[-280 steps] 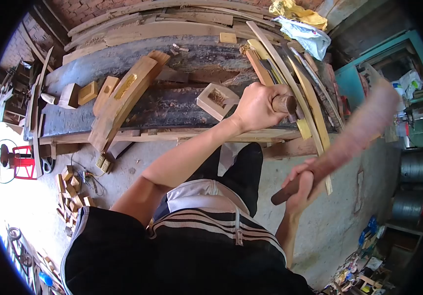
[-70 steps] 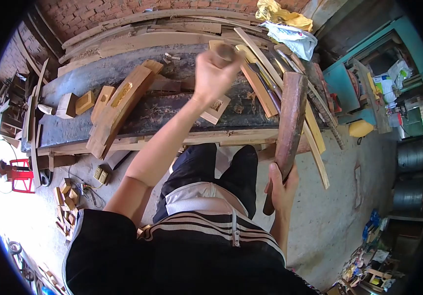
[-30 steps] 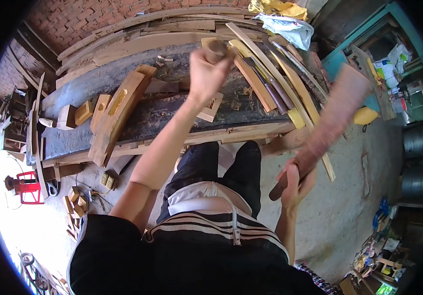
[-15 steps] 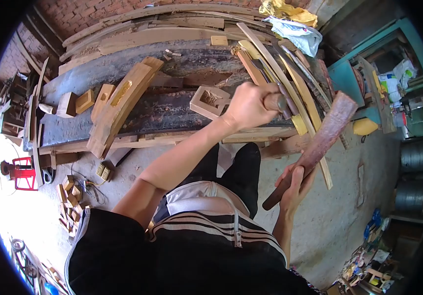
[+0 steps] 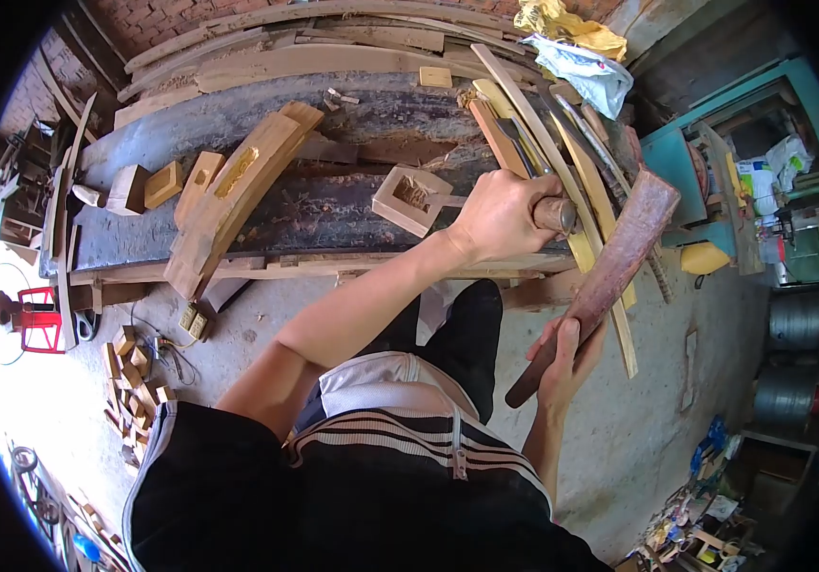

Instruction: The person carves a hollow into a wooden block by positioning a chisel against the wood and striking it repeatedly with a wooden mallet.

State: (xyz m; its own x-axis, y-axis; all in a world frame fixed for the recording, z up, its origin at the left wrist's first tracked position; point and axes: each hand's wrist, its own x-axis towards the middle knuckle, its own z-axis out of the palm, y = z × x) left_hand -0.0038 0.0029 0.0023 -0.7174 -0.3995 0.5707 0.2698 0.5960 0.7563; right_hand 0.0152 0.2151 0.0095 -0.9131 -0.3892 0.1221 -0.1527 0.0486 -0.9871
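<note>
Left hand (image 5: 506, 214) wraps chisel handle (image 5: 554, 215), right hand (image 5: 566, 362) clasps mallet (image 5: 624, 253), partly hiding wood strips (image 5: 527, 110); hollowed block (image 5: 400, 212) leftward.

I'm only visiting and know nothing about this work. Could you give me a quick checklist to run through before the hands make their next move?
1. Chisel gripped: ok, the left hand is closed around its handle.
2. Mallet gripped: ok, the right hand holds its narrower end.
3. Mallet apart from the chisel: ok, a gap shows between them.
4. Hollow in the wooden block free of shavings: not ok, brown bits show inside.
5. Chisel tip set against wood: cannot tell, too small to make out.
6. Block fixed to the workbench: cannot tell; neither hand holds it.
</note>
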